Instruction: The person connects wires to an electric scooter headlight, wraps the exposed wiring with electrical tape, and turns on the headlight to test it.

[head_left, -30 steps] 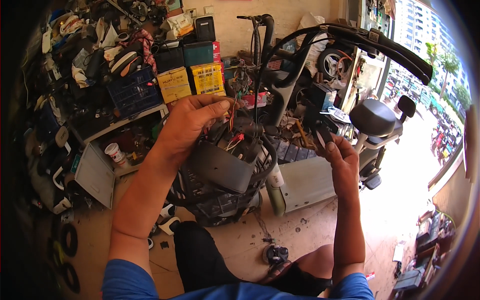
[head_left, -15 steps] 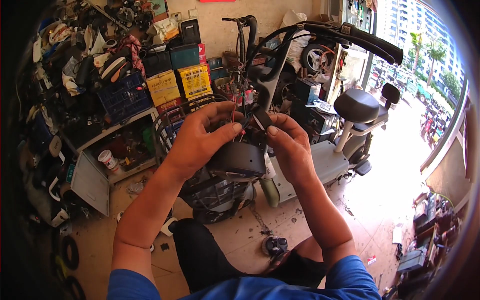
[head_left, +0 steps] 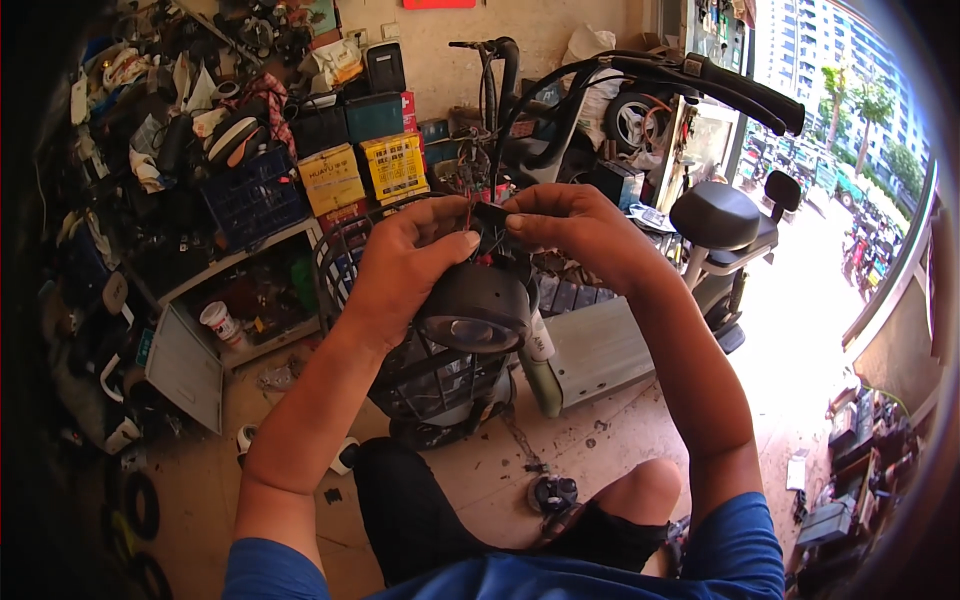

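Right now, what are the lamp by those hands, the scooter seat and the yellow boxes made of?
Lamp: probably plastic; mostly dull black, with a smooth, moulded-looking shell.
Scooter seat: maybe vinyl; black, smooth, softly shiny, though I can't be sure.
Yellow boxes: likely cardboard, with flat printed sides and straight edges.

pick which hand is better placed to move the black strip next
Probably the right hand: it grips the black strip at its fingertips, while the left hand seems occupied holding thin wires.
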`<action>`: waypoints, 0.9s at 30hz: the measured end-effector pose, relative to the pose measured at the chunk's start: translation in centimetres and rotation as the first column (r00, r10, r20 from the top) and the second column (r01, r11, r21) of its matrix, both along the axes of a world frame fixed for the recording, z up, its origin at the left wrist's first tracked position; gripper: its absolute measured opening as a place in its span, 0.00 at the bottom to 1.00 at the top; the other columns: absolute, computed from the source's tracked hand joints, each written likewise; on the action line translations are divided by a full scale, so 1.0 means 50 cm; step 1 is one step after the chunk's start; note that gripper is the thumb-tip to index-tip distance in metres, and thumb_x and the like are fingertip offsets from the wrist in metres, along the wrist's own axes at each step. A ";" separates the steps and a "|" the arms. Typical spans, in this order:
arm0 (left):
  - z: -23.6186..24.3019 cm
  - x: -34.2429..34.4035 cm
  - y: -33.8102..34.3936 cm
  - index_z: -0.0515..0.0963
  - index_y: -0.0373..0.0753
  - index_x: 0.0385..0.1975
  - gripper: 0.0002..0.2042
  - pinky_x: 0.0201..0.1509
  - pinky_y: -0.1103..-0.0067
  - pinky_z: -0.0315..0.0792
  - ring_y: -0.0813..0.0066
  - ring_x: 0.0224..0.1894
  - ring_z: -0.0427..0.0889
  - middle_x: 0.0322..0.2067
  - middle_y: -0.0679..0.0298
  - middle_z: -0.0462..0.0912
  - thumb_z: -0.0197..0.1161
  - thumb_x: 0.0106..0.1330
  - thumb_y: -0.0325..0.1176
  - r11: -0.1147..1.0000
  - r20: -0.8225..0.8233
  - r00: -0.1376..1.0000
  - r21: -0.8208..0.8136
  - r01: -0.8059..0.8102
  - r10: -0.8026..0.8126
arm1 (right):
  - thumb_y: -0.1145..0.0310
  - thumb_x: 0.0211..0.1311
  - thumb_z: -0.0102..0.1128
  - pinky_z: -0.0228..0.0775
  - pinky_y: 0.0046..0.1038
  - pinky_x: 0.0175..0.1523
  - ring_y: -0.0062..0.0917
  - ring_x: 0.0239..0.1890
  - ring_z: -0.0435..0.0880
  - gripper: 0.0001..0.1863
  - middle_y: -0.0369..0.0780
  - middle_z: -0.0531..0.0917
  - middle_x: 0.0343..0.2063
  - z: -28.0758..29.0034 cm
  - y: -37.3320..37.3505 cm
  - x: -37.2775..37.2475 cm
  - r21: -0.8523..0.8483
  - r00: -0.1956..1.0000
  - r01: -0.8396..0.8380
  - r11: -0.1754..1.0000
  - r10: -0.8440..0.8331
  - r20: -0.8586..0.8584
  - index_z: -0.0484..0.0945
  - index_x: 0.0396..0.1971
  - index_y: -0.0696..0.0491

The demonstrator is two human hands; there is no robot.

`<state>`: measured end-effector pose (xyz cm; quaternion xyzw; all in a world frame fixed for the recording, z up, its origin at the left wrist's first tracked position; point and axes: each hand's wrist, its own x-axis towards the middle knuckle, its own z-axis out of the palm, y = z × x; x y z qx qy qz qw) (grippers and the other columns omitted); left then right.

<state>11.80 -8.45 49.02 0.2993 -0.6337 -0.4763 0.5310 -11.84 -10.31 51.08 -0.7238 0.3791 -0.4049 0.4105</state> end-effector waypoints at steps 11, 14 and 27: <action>0.002 -0.001 -0.001 0.75 0.29 0.59 0.24 0.43 0.81 0.84 0.76 0.42 0.86 0.44 0.60 0.83 0.69 0.65 0.30 1.000 -0.023 1.000 -0.013 0.016 -0.016 | 0.62 0.68 0.70 0.75 0.23 0.49 0.16 0.39 0.82 0.19 0.33 0.87 0.36 -0.001 -0.010 0.006 -0.010 1.000 -0.026 1.000 0.026 0.002 0.84 0.52 0.58; 0.006 0.001 0.000 0.74 0.29 0.61 0.25 0.47 0.80 0.83 0.75 0.46 0.85 0.46 0.60 0.83 0.69 0.64 0.30 1.000 -0.004 1.000 -0.015 0.020 -0.021 | 0.61 0.68 0.70 0.75 0.24 0.49 0.16 0.38 0.82 0.19 0.33 0.86 0.35 0.004 -0.011 0.009 -0.008 1.000 -0.017 1.000 0.017 -0.010 0.84 0.51 0.58; 0.001 0.000 -0.004 0.76 0.29 0.58 0.21 0.53 0.80 0.79 0.76 0.45 0.84 0.46 0.59 0.85 0.67 0.68 0.31 1.000 -0.001 1.000 -0.003 -0.029 0.029 | 0.66 0.68 0.69 0.74 0.21 0.48 0.15 0.40 0.82 0.16 0.35 0.88 0.36 0.001 -0.021 0.003 -0.040 0.996 -0.090 0.995 0.090 0.020 0.85 0.50 0.60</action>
